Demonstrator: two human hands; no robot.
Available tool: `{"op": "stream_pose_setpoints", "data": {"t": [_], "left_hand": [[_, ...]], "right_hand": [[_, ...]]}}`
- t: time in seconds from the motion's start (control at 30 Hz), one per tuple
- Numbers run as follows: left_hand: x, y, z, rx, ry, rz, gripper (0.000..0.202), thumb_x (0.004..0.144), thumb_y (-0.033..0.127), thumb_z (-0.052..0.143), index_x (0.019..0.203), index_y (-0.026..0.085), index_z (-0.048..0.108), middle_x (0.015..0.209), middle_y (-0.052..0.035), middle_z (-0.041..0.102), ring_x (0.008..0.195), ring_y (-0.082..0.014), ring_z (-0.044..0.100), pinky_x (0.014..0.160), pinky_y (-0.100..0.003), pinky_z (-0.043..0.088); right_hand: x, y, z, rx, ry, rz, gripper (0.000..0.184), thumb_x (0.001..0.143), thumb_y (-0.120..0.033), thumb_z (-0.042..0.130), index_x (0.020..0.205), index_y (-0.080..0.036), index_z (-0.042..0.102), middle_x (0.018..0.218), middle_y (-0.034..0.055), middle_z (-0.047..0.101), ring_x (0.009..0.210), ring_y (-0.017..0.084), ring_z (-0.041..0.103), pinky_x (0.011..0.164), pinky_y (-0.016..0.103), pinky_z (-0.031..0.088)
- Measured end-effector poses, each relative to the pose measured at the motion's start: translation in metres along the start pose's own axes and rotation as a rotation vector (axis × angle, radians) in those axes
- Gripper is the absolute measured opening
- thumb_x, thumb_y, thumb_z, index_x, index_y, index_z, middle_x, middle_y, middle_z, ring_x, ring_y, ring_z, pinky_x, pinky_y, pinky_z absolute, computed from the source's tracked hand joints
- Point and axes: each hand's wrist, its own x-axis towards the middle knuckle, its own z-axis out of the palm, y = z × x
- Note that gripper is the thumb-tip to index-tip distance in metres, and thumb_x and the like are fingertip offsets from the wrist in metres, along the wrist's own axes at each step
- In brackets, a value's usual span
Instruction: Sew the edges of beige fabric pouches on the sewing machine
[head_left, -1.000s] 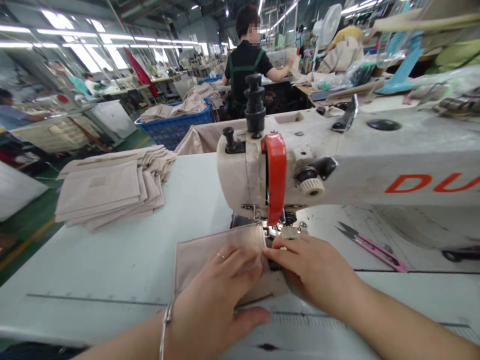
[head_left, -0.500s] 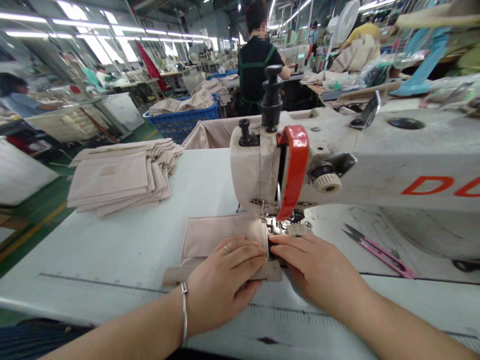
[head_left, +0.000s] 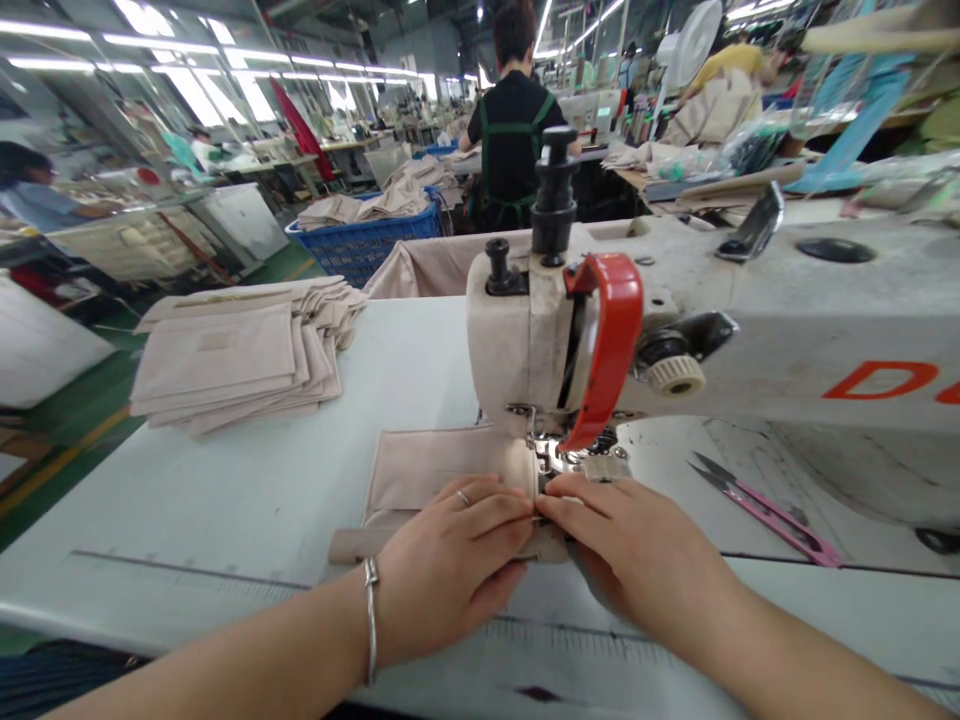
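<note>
A beige fabric piece [head_left: 420, 465] with a stitched edge lies flat under the needle area of a white sewing machine [head_left: 502, 330]. My left hand [head_left: 457, 560], with a ring and a silver bracelet, rests on its near part, fingers stretched out over the cloth. A strip of the same fabric [head_left: 352, 545] sticks out along the near edge, partly under that hand. My right hand [head_left: 637, 540] lies at the cloth's right edge, fingers extended, tips just in front of the presser foot [head_left: 546, 458] and touching the left fingertips. The cloth beneath the fingers is hidden.
Pink-handled thread snips [head_left: 772, 515] lie on the machine bed at right. Stacked beige fabric pieces [head_left: 217, 360] sit at the table's far left. A red guard [head_left: 611, 340] fronts the machine head. Behind stand a blue basket [head_left: 367, 245] of fabric and a co-worker [head_left: 514, 130].
My right fingertips have shifted slightly left, closing the gap to the left hand. The left hand stays on the cloth. The view has moved a little, and the co-worker has turned.
</note>
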Motion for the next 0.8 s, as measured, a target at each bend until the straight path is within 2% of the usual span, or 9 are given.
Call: {"op": "stream_pose_setpoints", "data": {"t": [0.2,0.5,0.67,0.8], "left_hand": [[0.012,-0.016,-0.002,0.01,0.015,0.045,0.024,0.09,0.019,0.053,0.113,0.015,0.059,0.121,-0.0062,0.06,0.114,-0.021,0.052,0.106,-0.037,0.042],[0.028,-0.035,0.005,0.068,0.097,0.041,0.024,0.089,0.02,0.055,0.112,0.019,0.06,0.117,-0.0046,0.063,0.113,-0.022,0.055,0.102,-0.039,0.043],[0.024,-0.041,0.003,0.157,0.121,0.067,0.022,0.093,0.025,0.054,0.114,0.018,0.06,0.117,-0.0071,0.063,0.109,-0.0233,0.057,0.098,-0.041,0.047],[0.017,-0.05,0.001,0.195,0.204,0.16,0.022,0.096,0.015,0.047,0.113,0.017,0.06,0.112,-0.007,0.067,0.103,-0.0188,0.061,0.094,-0.036,0.05]], "right_hand": [[0.003,0.002,0.002,-0.043,0.001,0.031,0.05,0.08,-0.004,0.054,0.128,-0.02,0.053,0.115,0.0087,0.062,0.091,0.024,0.061,0.076,0.039,0.053],[0.009,0.002,0.003,-0.016,-0.026,0.165,0.042,0.084,-0.009,0.045,0.124,-0.018,0.056,0.103,0.0109,0.064,0.079,0.024,0.062,0.07,0.037,0.052],[0.009,0.009,-0.005,0.044,0.131,0.215,0.026,0.089,-0.016,0.044,0.11,-0.017,0.059,0.107,0.0112,0.061,0.096,0.025,0.059,0.078,0.036,0.05],[0.011,0.018,-0.01,-0.04,0.157,0.275,0.02,0.094,-0.026,0.044,0.101,-0.016,0.06,0.104,0.0113,0.06,0.094,0.025,0.057,0.077,0.037,0.049]]}}
